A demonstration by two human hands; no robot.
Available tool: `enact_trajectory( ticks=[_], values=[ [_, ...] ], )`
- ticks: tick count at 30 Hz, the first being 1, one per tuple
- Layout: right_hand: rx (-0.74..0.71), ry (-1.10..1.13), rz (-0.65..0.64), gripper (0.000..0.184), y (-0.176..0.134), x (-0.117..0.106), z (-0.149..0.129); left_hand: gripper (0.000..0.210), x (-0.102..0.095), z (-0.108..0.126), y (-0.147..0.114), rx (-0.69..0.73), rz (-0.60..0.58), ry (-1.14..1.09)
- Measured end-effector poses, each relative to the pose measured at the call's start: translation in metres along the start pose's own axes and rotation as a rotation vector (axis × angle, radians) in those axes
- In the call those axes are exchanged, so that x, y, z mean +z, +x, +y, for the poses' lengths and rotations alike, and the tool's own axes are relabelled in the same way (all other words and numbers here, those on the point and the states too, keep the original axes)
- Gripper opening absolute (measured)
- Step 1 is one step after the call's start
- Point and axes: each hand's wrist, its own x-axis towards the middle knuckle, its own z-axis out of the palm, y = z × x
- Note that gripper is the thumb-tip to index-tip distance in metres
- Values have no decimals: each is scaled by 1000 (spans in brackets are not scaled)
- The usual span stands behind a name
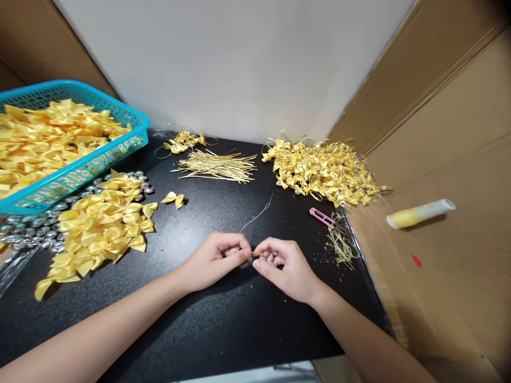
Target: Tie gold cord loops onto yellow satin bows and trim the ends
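Low over the black table (191,330), my left hand (221,258) pinches a thin gold cord (257,217) between thumb and forefinger. The cord rises from behind its fingers and ends in a narrow loop farther back. My right hand (285,266) is closed, its thumb and forefinger pinching a short bit of the same cord close to the left fingertips. Whether a knot lies between the fingertips is too small to tell. A single yellow satin bow (174,199) lies left of the cord, beyond my left hand.
A blue basket (138,125) of yellow bows stands at left. Before it lie loose bows (99,223) and silvery beads (35,231). Cut gold cords (217,166) lie at the back, finished-looking bow loops (323,170) at back right. Pink thread snips (325,219) rest beside cord scraps (342,247).
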Motion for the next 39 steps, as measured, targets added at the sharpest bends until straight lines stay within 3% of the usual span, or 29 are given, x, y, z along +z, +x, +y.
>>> enact_trajectory(
  ticks=[5,12,17,39],
  values=[
    [-92,-141,59,18,0,2,5,25,0,0,0,-6,-1,-2],
    [-380,-382,144,18,-3,-4,3,27,-1,-2,-1,1,9,-12],
    [-463,-440,164,16,-3,-5,5,26,-1,-2,0,13,14,-6],
    [-525,-490,208,15,-4,-2,3,25,-1,-2,1,14,25,3]
  ],
)
